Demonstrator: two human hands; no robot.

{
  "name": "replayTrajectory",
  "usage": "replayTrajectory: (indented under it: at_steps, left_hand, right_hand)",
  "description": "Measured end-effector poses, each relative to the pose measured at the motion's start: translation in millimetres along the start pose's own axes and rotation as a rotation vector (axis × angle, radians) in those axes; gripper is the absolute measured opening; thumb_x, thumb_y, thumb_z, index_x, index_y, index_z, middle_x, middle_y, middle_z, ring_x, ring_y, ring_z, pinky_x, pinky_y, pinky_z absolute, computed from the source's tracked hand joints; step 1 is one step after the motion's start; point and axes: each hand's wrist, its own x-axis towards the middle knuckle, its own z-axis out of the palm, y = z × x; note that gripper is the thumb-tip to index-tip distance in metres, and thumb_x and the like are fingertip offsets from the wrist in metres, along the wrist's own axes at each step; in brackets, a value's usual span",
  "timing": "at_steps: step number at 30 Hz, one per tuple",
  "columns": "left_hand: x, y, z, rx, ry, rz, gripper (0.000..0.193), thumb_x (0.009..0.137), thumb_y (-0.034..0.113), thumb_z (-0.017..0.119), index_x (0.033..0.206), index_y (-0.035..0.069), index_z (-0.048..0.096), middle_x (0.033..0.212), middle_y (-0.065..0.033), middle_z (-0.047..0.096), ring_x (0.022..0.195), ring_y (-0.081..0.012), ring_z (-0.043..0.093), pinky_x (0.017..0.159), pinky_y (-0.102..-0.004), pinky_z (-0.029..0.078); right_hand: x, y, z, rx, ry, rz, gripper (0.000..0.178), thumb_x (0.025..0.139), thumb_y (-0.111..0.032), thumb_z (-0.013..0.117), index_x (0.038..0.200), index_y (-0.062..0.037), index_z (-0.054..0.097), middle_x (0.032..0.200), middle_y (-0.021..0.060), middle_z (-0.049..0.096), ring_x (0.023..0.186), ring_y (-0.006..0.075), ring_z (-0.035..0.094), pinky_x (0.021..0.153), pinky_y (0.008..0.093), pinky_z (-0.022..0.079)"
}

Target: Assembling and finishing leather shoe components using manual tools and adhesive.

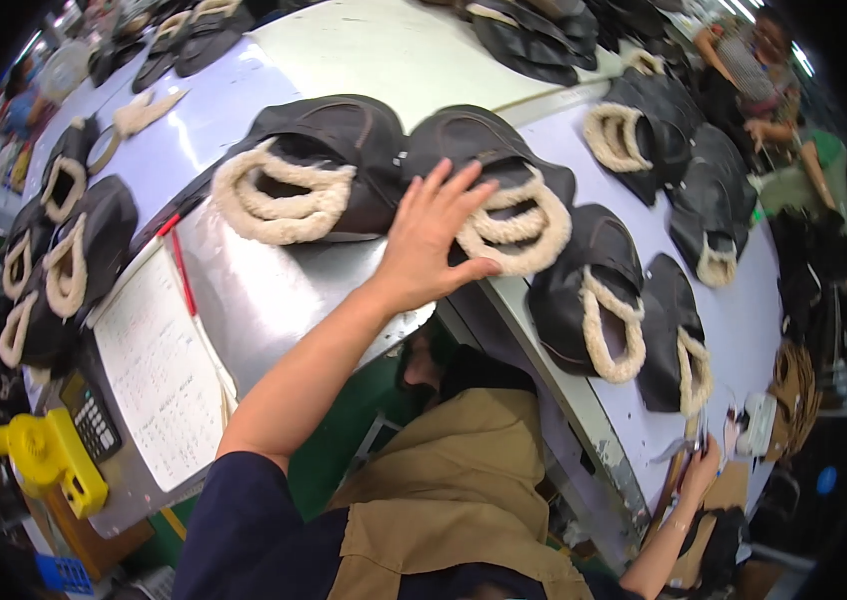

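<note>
My left hand (pixel 434 240) reaches forward with fingers spread and lies flat on a black shoe upper with a cream fleece collar (pixel 519 215). It grips nothing. A second similar upper (pixel 309 165) lies right beside it on the left, on the shiny metal table (pixel 264 290). My right hand (pixel 701 470) is low at the right, at the edge of a white table (pixel 744 330). It is closed around a small thin metal tool (pixel 696 432), too small to identify. Two more fleece-lined uppers (pixel 594 290) lie between the two hands.
Several more black uppers line the left edge (pixel 69 260) and the far right (pixel 644 130). A printed sheet (pixel 159 370), a red pen (pixel 182 272), a calculator (pixel 94 420) and a yellow hand tool (pixel 49 460) sit at the left. Another person (pixel 774 90) works at the top right.
</note>
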Motion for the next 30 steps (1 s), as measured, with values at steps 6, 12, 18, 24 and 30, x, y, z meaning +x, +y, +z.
replayTrajectory:
  at_steps: [6,12,18,24,30]
  left_hand:
    - [1,2,-1,0.065,0.020,0.018,0.086,0.064,0.018,0.083,0.140,0.010,0.045,0.149,-0.0132,0.040,0.141,-0.0378,0.029,0.115,-0.0453,0.024]
    - [4,1,6,0.059,-0.013,0.056,0.080,0.072,0.010,0.075,0.144,0.009,0.040,0.151,-0.0125,0.037,0.143,-0.0327,0.027,0.117,-0.0426,0.021]
    - [3,3,12,0.097,0.009,0.113,0.073,0.081,0.021,0.072,0.144,0.007,0.039,0.150,-0.0122,0.038,0.143,-0.0320,0.028,0.117,-0.0427,0.022]
    - [6,2,21,0.112,0.018,0.089,0.068,0.086,0.029,0.069,0.144,0.007,0.040,0.150,-0.0117,0.039,0.142,-0.0316,0.028,0.116,-0.0428,0.021]
    - [5,-9,14,0.081,0.045,0.109,0.067,0.083,0.015,0.069,0.143,0.005,0.041,0.149,-0.0147,0.040,0.141,-0.0327,0.031,0.116,-0.0421,0.020]
  right_hand:
    - [24,-32,5,-0.004,0.014,0.045,0.023,0.087,-0.012,0.061,0.104,0.0022,0.067,0.098,0.0212,0.066,0.093,0.0357,0.062,0.085,0.0411,0.048]
    - [17,-33,-23,0.128,0.227,0.043,0.018,0.090,-0.012,0.059,0.102,-0.0002,0.067,0.090,0.0161,0.067,0.080,0.0255,0.064,0.074,0.0347,0.050]
    - [2,-53,-53,0.241,-0.015,0.249,0.013,0.088,-0.010,0.061,0.094,-0.0016,0.068,0.075,0.0117,0.066,0.070,0.0189,0.063,0.066,0.0310,0.049]
    - [-27,-48,-78,-0.215,-0.205,0.369,0.015,0.075,0.005,0.056,0.084,-0.0039,0.065,0.085,0.0166,0.068,0.087,0.0366,0.065,0.075,0.0437,0.051]
    - [-71,-41,-71,-0.081,-0.218,0.083,0.033,0.070,0.004,0.066,0.101,-0.0082,0.064,0.101,0.0134,0.063,0.102,0.0341,0.059,0.086,0.0407,0.048]
